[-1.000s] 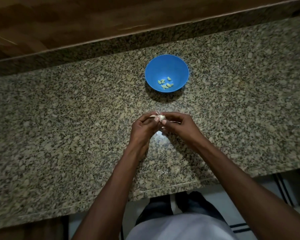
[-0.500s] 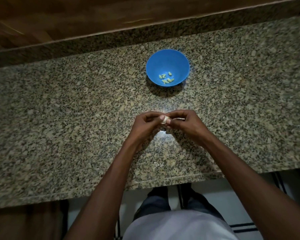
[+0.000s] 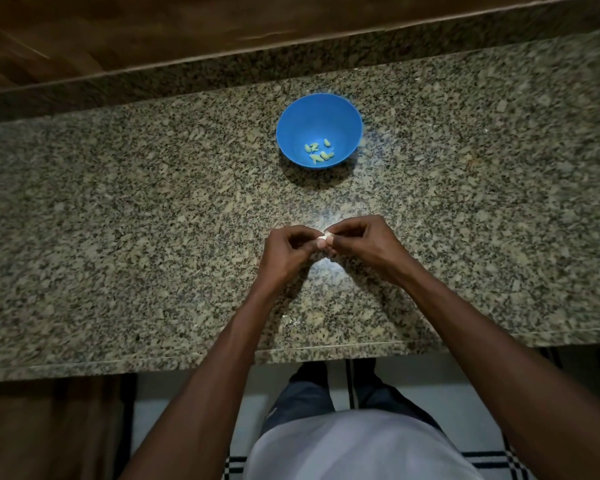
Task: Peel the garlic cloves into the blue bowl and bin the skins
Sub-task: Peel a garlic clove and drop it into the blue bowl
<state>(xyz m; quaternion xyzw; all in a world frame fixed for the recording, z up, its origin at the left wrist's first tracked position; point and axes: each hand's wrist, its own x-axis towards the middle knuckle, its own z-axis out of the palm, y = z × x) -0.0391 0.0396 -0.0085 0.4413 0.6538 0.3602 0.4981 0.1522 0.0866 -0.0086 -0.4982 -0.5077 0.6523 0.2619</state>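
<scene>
Left hand (image 3: 284, 249) and right hand (image 3: 364, 245) both pinch one garlic clove (image 3: 323, 240) between fingertips, above the granite tabletop (image 3: 136, 220). Blue bowl (image 3: 302, 112) sits further back, well apart, with peeled cloves (image 3: 317, 152) inside.

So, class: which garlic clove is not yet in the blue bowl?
The pale clove pinched between left hand and right hand; the others lie inside the bowl.

Garlic clove (image 3: 323, 241): small, pale, pinched between fingertips. Blue bowl (image 3: 317, 114): upright, well beyond fingers, holding several peeled cloves (image 3: 318, 153).
</scene>
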